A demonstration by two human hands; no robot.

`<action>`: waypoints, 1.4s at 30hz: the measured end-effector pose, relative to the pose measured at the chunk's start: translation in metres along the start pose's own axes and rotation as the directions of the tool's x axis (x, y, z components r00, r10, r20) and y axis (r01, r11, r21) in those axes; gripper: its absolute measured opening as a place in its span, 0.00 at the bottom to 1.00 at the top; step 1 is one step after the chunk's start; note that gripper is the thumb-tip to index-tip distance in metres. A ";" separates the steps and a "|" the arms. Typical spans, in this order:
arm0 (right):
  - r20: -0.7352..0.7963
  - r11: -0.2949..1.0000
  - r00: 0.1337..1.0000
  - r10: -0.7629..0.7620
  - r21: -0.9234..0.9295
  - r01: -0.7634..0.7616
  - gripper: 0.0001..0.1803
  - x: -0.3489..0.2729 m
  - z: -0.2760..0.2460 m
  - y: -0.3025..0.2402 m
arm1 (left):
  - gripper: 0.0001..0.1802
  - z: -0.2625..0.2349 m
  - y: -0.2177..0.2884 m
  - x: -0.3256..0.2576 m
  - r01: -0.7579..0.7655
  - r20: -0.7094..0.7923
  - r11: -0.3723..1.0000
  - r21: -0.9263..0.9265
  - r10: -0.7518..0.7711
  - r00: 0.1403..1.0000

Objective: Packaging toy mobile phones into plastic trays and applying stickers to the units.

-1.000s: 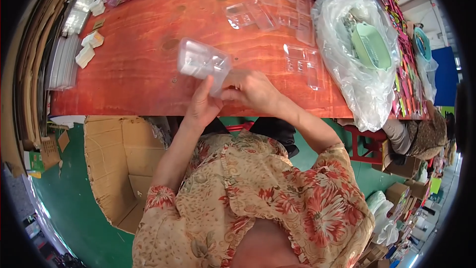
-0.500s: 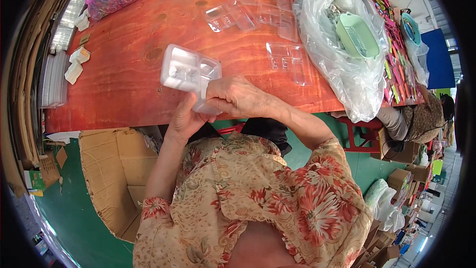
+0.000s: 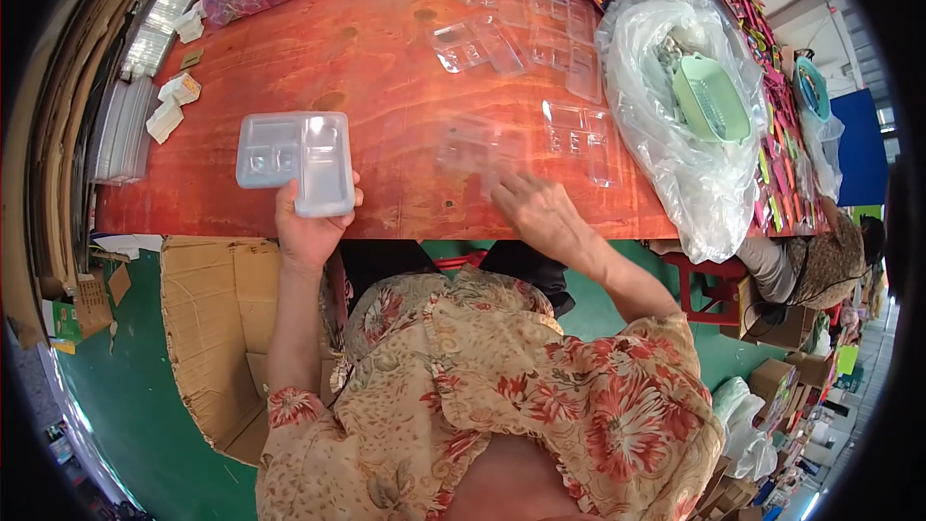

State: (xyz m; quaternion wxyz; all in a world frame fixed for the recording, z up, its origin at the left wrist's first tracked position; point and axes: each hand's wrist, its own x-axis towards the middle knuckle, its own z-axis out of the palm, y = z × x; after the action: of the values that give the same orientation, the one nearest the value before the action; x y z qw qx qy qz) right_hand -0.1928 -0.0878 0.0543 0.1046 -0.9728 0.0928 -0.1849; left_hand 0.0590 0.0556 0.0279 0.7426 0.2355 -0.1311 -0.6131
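Tray stack (image 3: pixel 324 170) is grasped in your left hand (image 3: pixel 313 237), likely freeing your right hand (image 3: pixel 540 213); whether that grips the blurred tray (image 3: pixel 471 142), I can't tell.

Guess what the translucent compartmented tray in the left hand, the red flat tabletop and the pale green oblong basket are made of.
Translucent compartmented tray: likely thin glossy plastic; milky, with bright glints.
Red flat tabletop: apparently stained or painted wood, satiny; grain and knots show.
Pale green oblong basket: probably smooth moulded plastic; evenly coloured.
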 end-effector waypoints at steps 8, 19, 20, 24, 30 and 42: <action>-0.117 0.981 0.980 0.163 0.123 -0.148 0.10 0.060 -0.009 -0.007 | 0.31 0.008 -0.017 0.014 0.035 0.027 0.999 -0.012 -0.035 0.999; -0.127 0.849 0.908 0.401 -0.322 -0.419 0.10 0.117 0.073 0.131 | 0.27 -0.003 -0.020 0.043 0.043 0.001 0.993 -0.109 -0.043 0.999; -0.154 0.833 0.908 0.391 -0.360 -0.420 0.10 0.115 0.071 0.133 | 0.27 -0.005 -0.020 0.047 0.047 0.014 0.992 -0.119 -0.045 0.999; -0.224 0.820 0.888 0.400 -0.346 -0.457 0.10 0.129 0.032 0.098 | 0.24 0.000 -0.019 0.059 0.035 -0.031 0.986 -0.164 -0.041 0.999; 0.191 0.870 0.981 -0.016 0.486 -0.080 0.13 0.165 0.027 0.019 | 0.21 -0.001 -0.014 0.072 -0.031 -0.116 0.987 -0.155 0.013 0.993; 0.566 0.553 0.794 -0.221 0.743 -0.376 0.08 0.196 0.027 0.035 | 0.38 -0.017 -0.013 0.081 -0.034 0.045 0.998 -0.056 0.036 0.998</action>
State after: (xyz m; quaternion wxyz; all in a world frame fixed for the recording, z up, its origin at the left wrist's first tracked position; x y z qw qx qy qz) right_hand -0.0086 -0.1603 0.0883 0.5818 -0.8047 0.0021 0.1181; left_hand 0.0738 -0.0222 -0.0010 0.7563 0.1983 -0.1353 -0.6086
